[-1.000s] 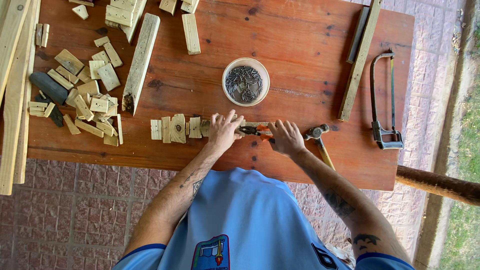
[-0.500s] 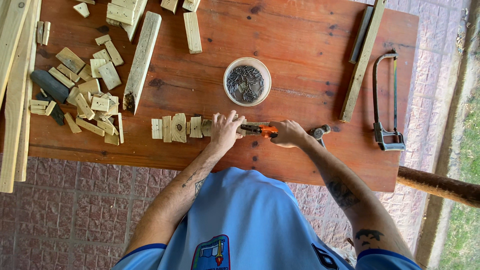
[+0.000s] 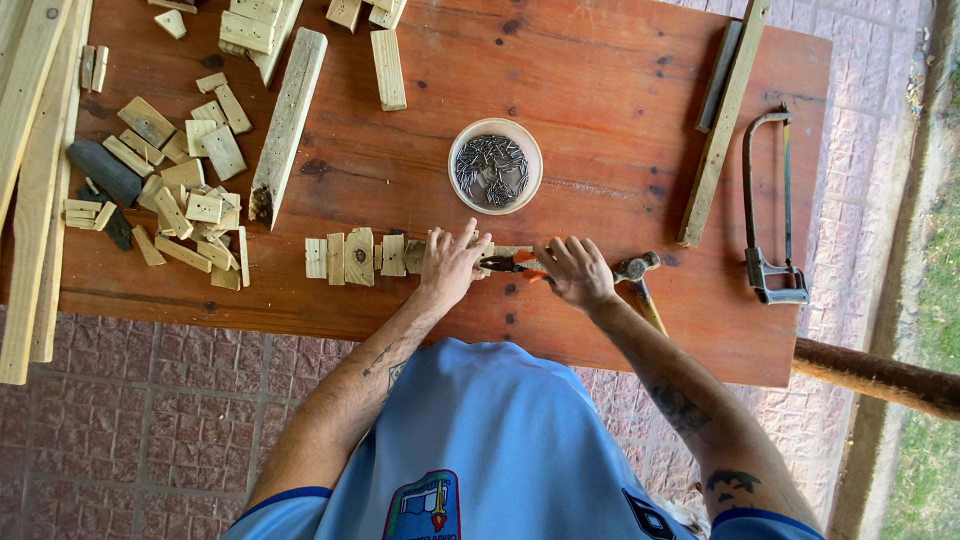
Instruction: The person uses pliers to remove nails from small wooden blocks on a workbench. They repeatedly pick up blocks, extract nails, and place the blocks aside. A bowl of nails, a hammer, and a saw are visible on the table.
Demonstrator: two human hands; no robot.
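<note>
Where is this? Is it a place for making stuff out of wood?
Probably a home woodworking spot on an outdoor patio. A red wooden table holds many small wood blocks, a bowl of nails, a hacksaw and a hammer. Brick paving and grass lie beside it.

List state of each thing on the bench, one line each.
left hand: flat, pressing on the row of wood blocks
right hand: closed on orange-handled pliers
hammer: lying flat, unheld
bowl: upright, holds nails
hacksaw: lying flat, unheld
</note>
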